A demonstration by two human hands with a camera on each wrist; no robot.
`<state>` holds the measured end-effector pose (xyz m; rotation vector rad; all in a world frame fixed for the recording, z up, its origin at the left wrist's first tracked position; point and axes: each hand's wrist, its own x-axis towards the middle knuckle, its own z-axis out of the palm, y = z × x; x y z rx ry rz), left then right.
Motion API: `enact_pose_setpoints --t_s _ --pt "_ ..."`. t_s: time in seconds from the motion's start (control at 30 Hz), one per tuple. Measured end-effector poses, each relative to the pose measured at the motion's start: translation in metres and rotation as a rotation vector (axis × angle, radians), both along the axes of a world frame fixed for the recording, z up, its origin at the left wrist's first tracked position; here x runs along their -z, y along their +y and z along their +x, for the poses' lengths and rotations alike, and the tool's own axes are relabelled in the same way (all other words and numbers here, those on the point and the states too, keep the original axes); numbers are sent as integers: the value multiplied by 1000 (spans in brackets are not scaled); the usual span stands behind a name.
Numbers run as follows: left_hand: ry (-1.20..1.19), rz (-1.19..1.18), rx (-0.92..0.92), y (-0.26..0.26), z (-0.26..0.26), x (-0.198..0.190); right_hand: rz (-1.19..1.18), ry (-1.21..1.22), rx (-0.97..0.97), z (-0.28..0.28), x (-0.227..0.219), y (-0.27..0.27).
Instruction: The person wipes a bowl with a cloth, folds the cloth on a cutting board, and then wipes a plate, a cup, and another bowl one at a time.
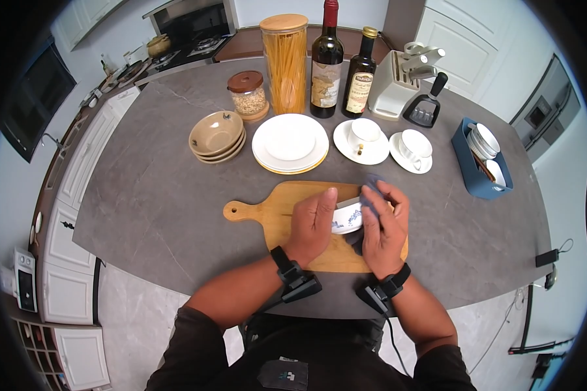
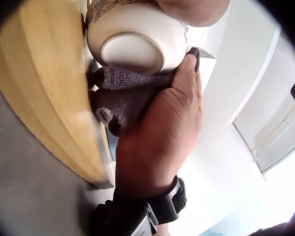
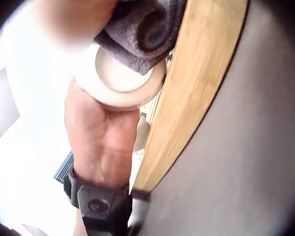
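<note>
A white bowl [image 1: 347, 219] with a blue pattern is held on its side over the wooden cutting board [image 1: 282, 203]. Its round foot ring shows in the left wrist view. My left hand [image 1: 313, 220] grips the bowl from the left, as the right wrist view also shows. On the other side, my right hand [image 1: 386, 225] holds a dark grey cloth [image 2: 130, 96] against the bowl. Part of the cloth [image 3: 142, 32] covers some of the bowl's base [image 3: 118, 78] in the right wrist view.
Beyond the board stand brown bowls [image 1: 209, 138], white plates [image 1: 289, 140] and two cups on saucers [image 1: 364, 133]. Behind them are a pasta jar [image 1: 285, 65], a grain jar [image 1: 248, 98], two bottles [image 1: 326, 75] and a knife block [image 1: 391, 85]. A blue bin [image 1: 479, 173] with dishes sits right.
</note>
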<state>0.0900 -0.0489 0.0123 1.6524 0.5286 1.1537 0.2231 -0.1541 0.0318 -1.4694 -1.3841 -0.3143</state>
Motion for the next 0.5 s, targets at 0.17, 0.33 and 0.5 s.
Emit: enact_pose_setpoints --t_s 0.17,0.33,0.5 --pt "-36 -63 91 1 -2 -4 -54 297 30 9 13 2" --pt "98 -38 255 3 -4 -4 -42 360 9 8 11 3" --pt "5 130 176 3 0 -3 58 -115 -106 2 -7 -6"
